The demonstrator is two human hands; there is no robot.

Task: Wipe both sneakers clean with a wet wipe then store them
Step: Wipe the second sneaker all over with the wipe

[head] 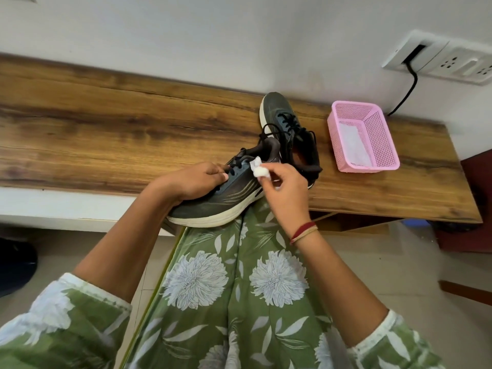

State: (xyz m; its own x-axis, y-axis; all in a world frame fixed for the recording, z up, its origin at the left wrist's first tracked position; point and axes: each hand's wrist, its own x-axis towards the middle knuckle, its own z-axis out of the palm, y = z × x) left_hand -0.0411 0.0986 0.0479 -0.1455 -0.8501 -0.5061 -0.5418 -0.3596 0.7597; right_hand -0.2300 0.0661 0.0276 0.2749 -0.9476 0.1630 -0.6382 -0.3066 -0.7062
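A dark grey sneaker (229, 201) with a white sole lies on its side at the front edge of the wooden shelf (106, 134). My left hand (194, 179) grips it over the laces. My right hand (285, 193) pinches a crumpled white wet wipe (259, 169) just above the sneaker's collar. The second sneaker (287, 129), same colour with black laces, stands upright on the shelf right behind, toe pointing at the wall.
A pink perforated basket (383, 139) with a white sheet inside stands on the shelf at the right. A wall socket panel (447, 59) with a black cable hangs above it. Below the shelf are a white ledge (66, 209) and tiled floor.
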